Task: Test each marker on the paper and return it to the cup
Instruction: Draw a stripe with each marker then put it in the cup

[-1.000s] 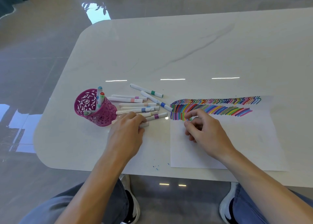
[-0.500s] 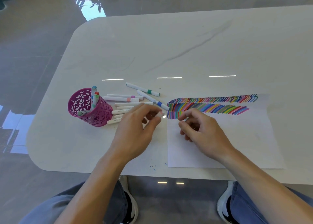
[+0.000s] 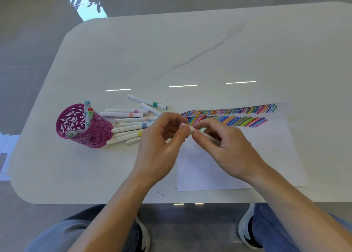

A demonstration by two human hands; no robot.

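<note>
- At centre frame, the left hand [image 3: 162, 146] and right hand [image 3: 228, 146] both pinch one white marker [image 3: 188, 127] in their fingertips, over the paper's [image 3: 247, 166] left edge; its tip is hidden.
- The paper is a flat white sheet with rows of coloured strokes along its top.
- At left, a pink perforated cup [image 3: 95, 135] holds three markers [image 3: 88, 114].
- Loose white markers [image 3: 129, 126] lie between cup and hands on the glossy pale bench [image 3: 190, 51].
</note>
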